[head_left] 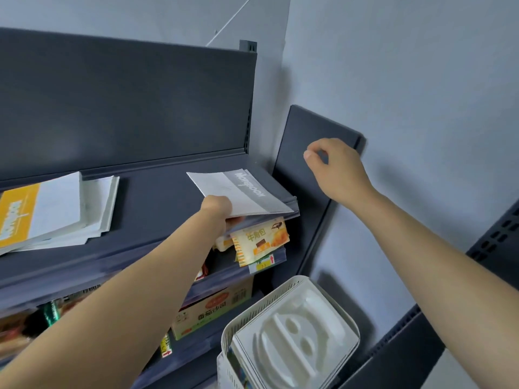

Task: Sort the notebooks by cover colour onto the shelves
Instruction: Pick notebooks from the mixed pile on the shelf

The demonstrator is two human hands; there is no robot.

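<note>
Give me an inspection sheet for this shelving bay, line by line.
Surface: dark top shelf, bare in the middle.
Job's things: grey notebook at the shelf's right end; yellow notebook on a pale stack at the left end.
Clutter: snack packet and carton on the lower shelves; white basket at lower right, holding a moulded white piece.
Hands: left hand grips the grey notebook's near corner; right hand is raised before the end panel, fingers loosely curled, holding nothing.
Cables: nothing seen.
Surroundings: grey wall behind and to the right.
</note>
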